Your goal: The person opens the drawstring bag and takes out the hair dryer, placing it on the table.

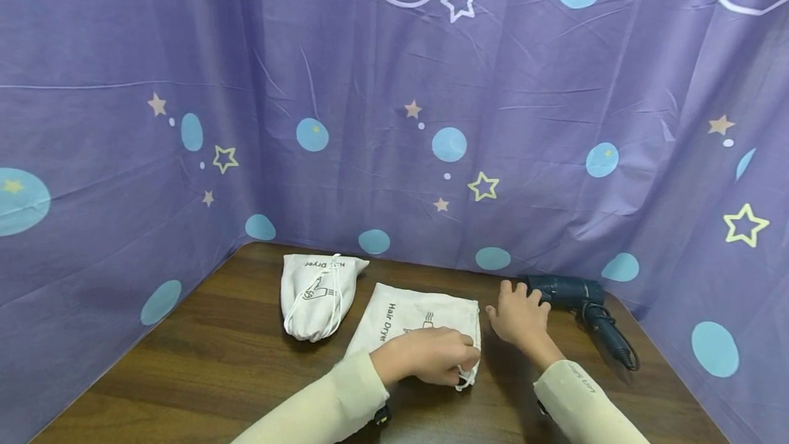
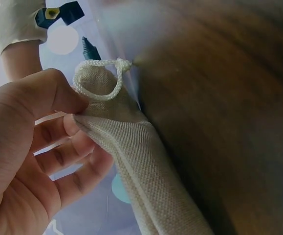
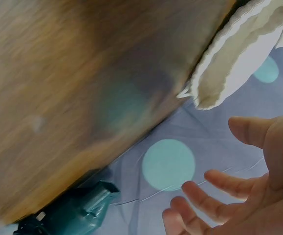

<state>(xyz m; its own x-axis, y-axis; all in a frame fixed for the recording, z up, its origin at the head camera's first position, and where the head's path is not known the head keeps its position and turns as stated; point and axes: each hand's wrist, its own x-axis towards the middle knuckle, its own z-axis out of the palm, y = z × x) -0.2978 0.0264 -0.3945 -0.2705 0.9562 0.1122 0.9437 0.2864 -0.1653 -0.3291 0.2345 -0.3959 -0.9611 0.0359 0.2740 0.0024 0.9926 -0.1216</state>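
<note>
A flat white drawstring bag [image 1: 456, 305] printed "Hair Dryer" lies mid-table, its mouth toward the right. My left hand [image 1: 434, 355] pinches the near corner of that mouth between thumb and fingers. In the left wrist view, a knotted cord loop [image 2: 117, 90] sticks out beside the thumb. To the right of the bag, my right hand [image 1: 520, 317] hovers with spread fingers and holds nothing. Just beyond it is a dark hair dryer [image 1: 570, 291], its folded handle and cord toward the right. The right wrist view shows the bag's mouth [image 3: 219, 78] parted.
A second white bag [image 1: 317, 297], bulging and drawn closed with its strings on top, sits at the back left. Purple curtains [image 1: 394, 122] with stars and dots enclose the back and sides of the brown wooden table [image 1: 203, 375].
</note>
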